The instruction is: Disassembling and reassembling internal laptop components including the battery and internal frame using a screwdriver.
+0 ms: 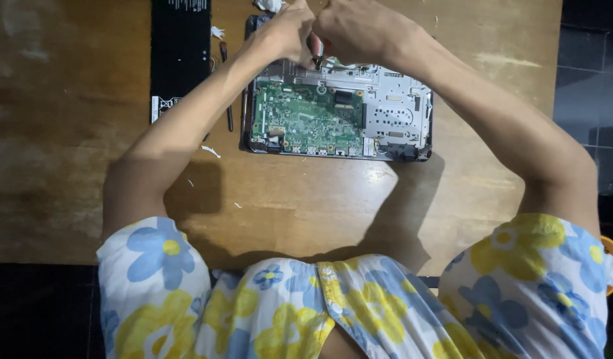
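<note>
An opened laptop base [393,119] lies on the wooden table [306,199], showing a green circuit board [306,119] and a silver metal frame. Both my hands meet over its far edge. My left hand [286,33] has its fingers curled and pressed down near the top of the board. My right hand [356,30] is closed next to it, touching the left hand. What the fingers pinch is hidden between them.
A long black flat part [180,53] lies on the table to the left of the laptop. A thin dark tool [226,86] rests between them. Small white scraps [210,151] dot the wood. A dark tiled floor shows at the right.
</note>
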